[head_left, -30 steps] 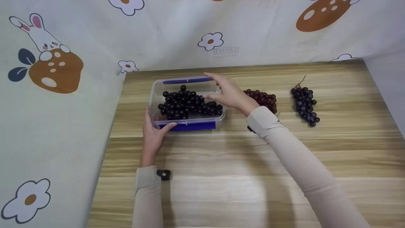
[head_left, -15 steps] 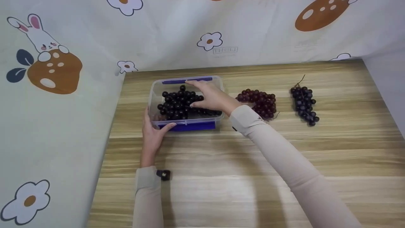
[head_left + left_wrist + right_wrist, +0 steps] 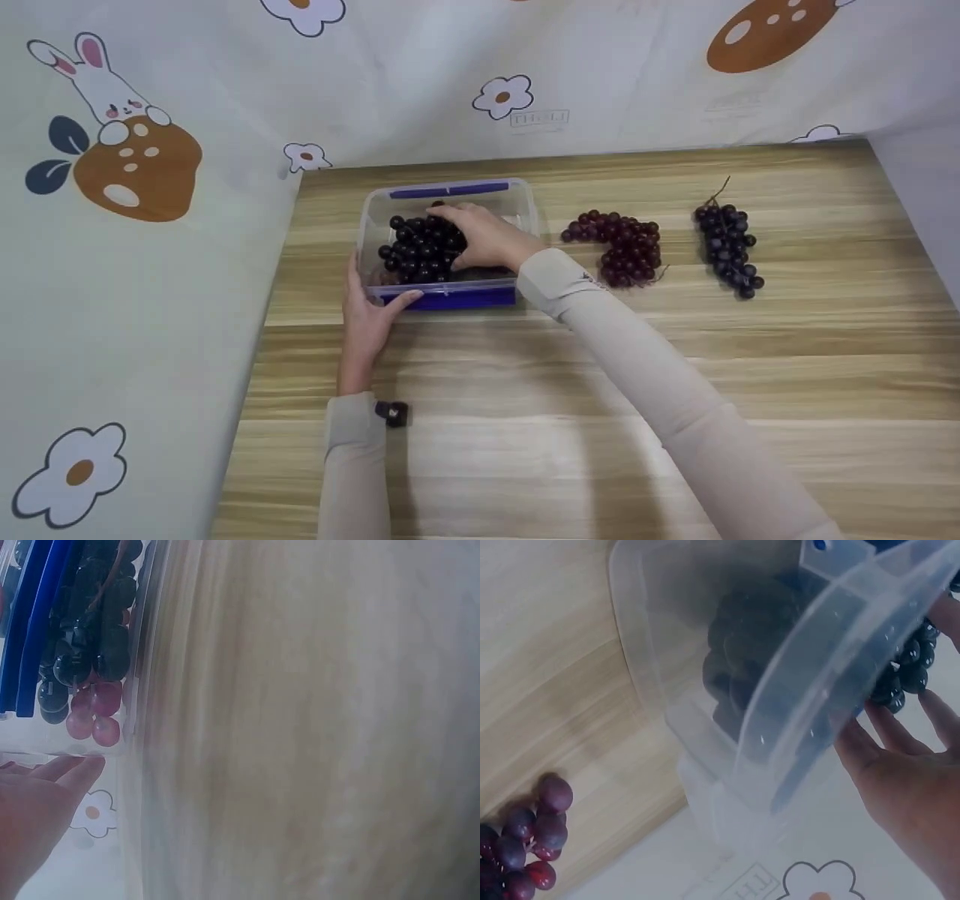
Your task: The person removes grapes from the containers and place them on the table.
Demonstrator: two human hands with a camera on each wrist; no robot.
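Note:
A clear plastic storage box point(image 3: 525, 217) with blue latches stands on the table, holding black grapes point(image 3: 409, 244) and some reddish ones low at its left corner. My left hand point(image 3: 365, 319) holds that front left corner, thumb along the front rim and fingers against the left wall. Inside the box my right hand point(image 3: 487, 236) lies over the black grapes, fingers and thumb spread apart around part of the bunch. In the right wrist view, fingertips point(image 3: 881, 716) meet or nearly meet the grapes. Grapes beneath the palm are hidden.
Right of the box lies a bunch of dark red grapes point(image 3: 626, 244). Farther right is another bunch of blackish grapes point(image 3: 724, 247) with a stem. A patterned sheet point(image 3: 420, 97) rises behind the wooden table point(image 3: 480, 375) and along its left side.
My right hand has moved left and down from the box's right side onto the black grapes, uncovering the red bunch. My left hand has stayed at the corner.

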